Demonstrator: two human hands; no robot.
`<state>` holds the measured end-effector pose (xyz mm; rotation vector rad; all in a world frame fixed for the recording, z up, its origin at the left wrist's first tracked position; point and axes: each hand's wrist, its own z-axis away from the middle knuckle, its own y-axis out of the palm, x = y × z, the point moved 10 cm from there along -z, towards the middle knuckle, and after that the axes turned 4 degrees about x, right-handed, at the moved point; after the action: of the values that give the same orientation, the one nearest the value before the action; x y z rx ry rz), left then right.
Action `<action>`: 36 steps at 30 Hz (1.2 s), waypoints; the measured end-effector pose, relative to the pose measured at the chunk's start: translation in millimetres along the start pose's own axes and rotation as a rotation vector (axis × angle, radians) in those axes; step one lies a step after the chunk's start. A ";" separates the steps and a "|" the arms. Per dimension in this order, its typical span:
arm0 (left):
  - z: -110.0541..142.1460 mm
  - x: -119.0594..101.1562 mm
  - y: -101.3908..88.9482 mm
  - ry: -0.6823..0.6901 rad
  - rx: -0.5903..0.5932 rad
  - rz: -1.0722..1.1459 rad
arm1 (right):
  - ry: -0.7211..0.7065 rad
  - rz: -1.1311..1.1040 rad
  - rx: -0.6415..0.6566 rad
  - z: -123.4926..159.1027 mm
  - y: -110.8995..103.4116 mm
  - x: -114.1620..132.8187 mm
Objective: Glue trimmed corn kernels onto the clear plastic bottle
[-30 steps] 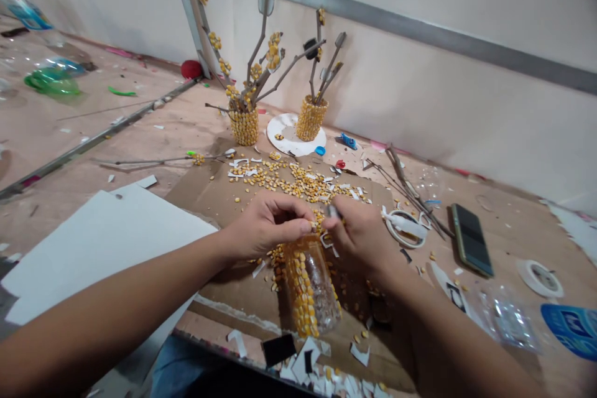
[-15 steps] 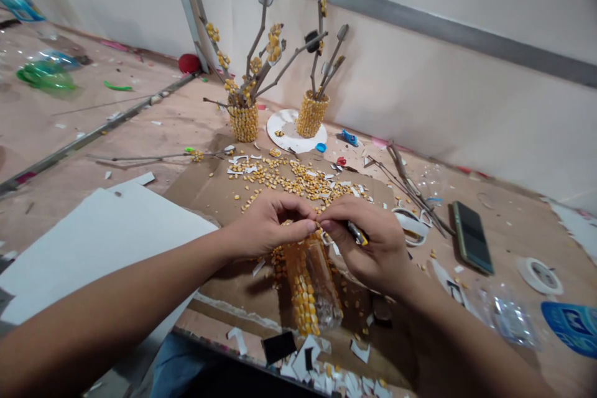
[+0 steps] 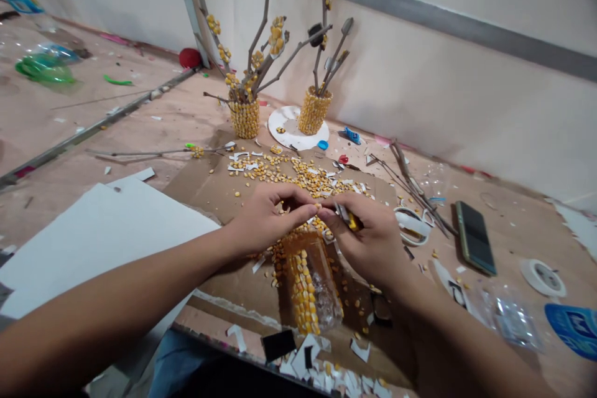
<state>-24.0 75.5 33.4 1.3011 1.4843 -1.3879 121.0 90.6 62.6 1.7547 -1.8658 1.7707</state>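
Observation:
My left hand is closed in a pinch, with a small pale corn kernel at its fingertips. Right beside it, the fingertips of my right hand meet the same spot. Tucked in the right hand is a yellow cutter knife with a silvery part showing; most of it is hidden by fingers. Below both hands a clear plastic bottle lies on the cardboard, with rows of corn kernels stuck along one side. Loose kernels are spread just beyond the hands.
Two kernel-covered pots holding twigs stand at the back, one on a white ring. White sheets lie left. Scissors, a phone and a tape roll lie right. Paper scraps litter the front edge.
Both hands have risen slightly away from the bottle, still fingertip to fingertip. The knife has turned in the right hand and shows more of its silvery part.

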 end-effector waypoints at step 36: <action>7.0 20.0 34.2 -0.128 0.655 -0.128 | 0.092 0.044 0.464 8.7 30.2 -7.3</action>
<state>3.2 69.7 4.3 1.4713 1.0713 -2.1101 108.2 80.9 34.6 1.7212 -1.5572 2.4073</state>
